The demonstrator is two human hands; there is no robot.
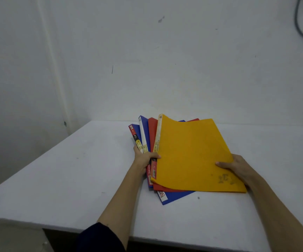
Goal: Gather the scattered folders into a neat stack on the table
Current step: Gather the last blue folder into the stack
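A fanned bundle of folders is held over the white table [74,170]. The yellow folder [192,151] is on top, with a red folder [152,128] and blue folders [174,196] fanned out beneath it. Their far ends are lifted off the table. My left hand [144,158] grips the spines on the left side, thumb on the yellow folder's edge. My right hand [238,168] holds the bundle's right edge, thumb on top of the yellow cover.
The table stands against a white wall [147,60]. Its front edge runs across the bottom of the view and its left edge drops off toward the floor. A grey cable [300,28] hangs at the top right.
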